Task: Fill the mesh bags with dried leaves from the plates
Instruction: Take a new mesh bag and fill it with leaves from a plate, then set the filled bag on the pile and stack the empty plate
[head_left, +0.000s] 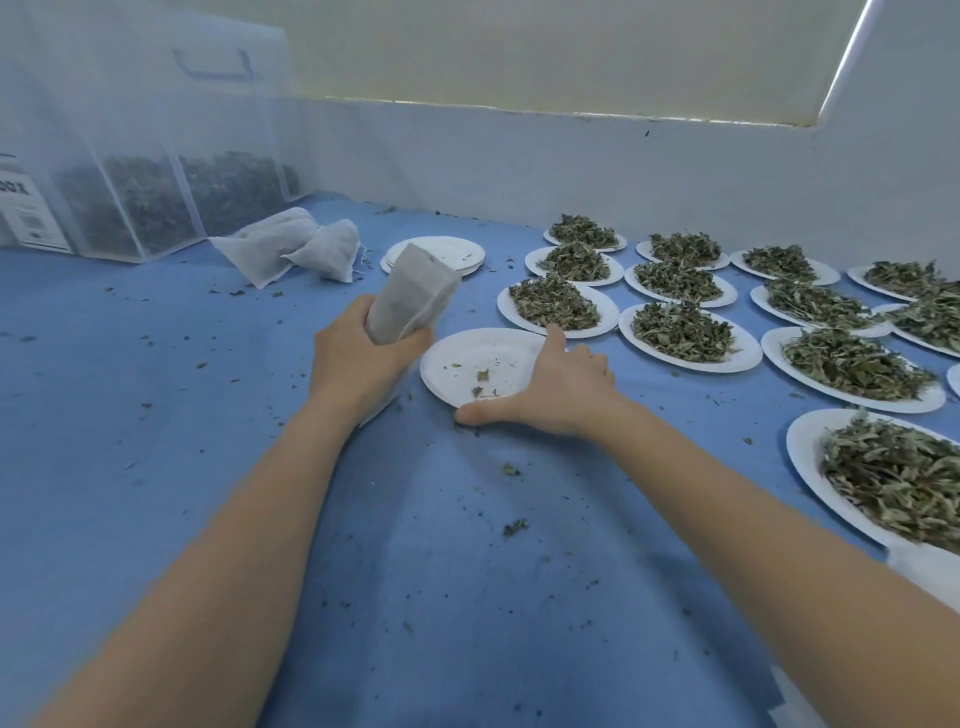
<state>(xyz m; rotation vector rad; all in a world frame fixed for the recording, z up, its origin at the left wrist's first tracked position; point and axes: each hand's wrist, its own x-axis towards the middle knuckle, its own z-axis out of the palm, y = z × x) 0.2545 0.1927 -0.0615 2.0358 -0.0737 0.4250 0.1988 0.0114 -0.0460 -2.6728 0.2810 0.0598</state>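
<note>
Mesh bag (415, 293) stands nearly upright in your left hand (358, 353), whose fingers curl around its lower part; it looks filled, and its top leans toward the far side of the table. Your right hand (550, 389) lies on the near right edge of an almost emptied paper plate (467, 358), thumb stretched along the near rim and fingers spread over the right rim, not curled around anything; whether it lifts the plate or only touches it, you cannot tell. Only a few dried leaf scraps (480, 382) are on that plate.

To your right, many paper plates heaped with dried leaves (553, 304) stand in rows on the blue table cover (156, 415); the closest full one lies just beyond your right fingers. A small stack of empty plates (452, 252) sits behind the bag you hold. Further left, filled mesh bags (291, 249) lie in a loose pile, near a clear plastic container (156, 156) holding dark dried leaves at the far left corner. Leaf crumbs (514, 527) are scattered across the cover.
</note>
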